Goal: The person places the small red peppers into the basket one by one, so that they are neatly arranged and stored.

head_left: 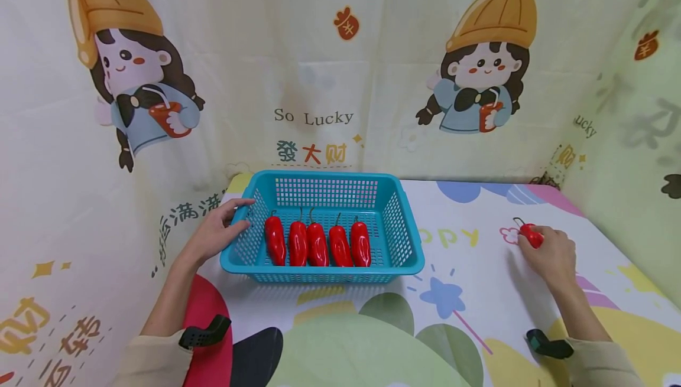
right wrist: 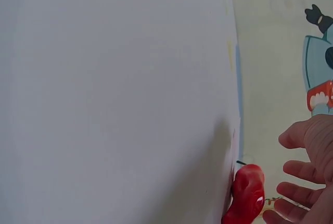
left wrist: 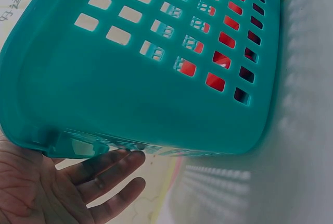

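Observation:
A blue-green plastic basket [head_left: 340,270] stands on the table with several red chili peppers [head_left: 317,245] lying side by side in it. My left hand [head_left: 215,230] holds the basket's left rim, thumb and index finger over the edge. In the left wrist view the other fingers [left wrist: 112,174] extend along the outside of the basket wall [left wrist: 104,94]. Over on the right, my right hand [head_left: 553,257] is at another red chili pepper [head_left: 531,236] on the table. The right wrist view shows the fingers [right wrist: 299,190] spread beside that chili pepper [right wrist: 247,195], apart from it.
A printed cloth [head_left: 340,340] with cartoon shapes covers the table. Behind it hangs a pale printed curtain [head_left: 239,50], and another stretch of curtain [head_left: 628,156] borders the right side. Dark wrist cameras [head_left: 204,332] sit at both sleeves.

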Demonstrator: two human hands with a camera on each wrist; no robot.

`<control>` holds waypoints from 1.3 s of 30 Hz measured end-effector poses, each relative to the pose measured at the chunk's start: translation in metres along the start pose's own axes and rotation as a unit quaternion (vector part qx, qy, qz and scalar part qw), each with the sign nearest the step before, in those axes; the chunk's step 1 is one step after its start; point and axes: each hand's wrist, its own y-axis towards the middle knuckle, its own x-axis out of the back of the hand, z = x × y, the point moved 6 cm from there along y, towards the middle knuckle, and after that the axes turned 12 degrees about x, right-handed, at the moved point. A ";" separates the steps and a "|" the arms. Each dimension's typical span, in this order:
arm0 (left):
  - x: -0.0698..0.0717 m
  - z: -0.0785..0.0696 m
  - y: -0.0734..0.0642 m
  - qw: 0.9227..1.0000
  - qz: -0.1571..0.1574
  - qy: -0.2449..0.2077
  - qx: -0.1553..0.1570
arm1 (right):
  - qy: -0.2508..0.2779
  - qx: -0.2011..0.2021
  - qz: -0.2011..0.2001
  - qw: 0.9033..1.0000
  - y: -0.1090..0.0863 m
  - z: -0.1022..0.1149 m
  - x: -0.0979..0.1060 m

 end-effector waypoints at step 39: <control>-0.001 0.002 0.000 1.000 0.007 -0.012 -0.002 | 0.008 -0.021 0.077 0.997 0.001 -0.029 -0.003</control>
